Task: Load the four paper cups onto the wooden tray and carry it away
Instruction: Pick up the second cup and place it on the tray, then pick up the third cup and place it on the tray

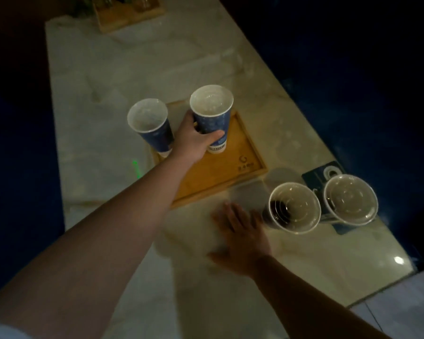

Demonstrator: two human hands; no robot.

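A wooden tray lies on the pale marble counter. One blue paper cup stands at the tray's left edge. My left hand grips a second blue cup standing upright on the tray. Two more cups stand on the counter right of the tray: a nearer cup and a right-hand cup. My right hand hovers blurred and spread over the counter, just left of the nearer cup, holding nothing.
A dark card or box lies under the right cups near the counter's right edge. A wooden box with plants sits at the far end. A green light spot shows left of the tray. Dark floor flanks the counter.
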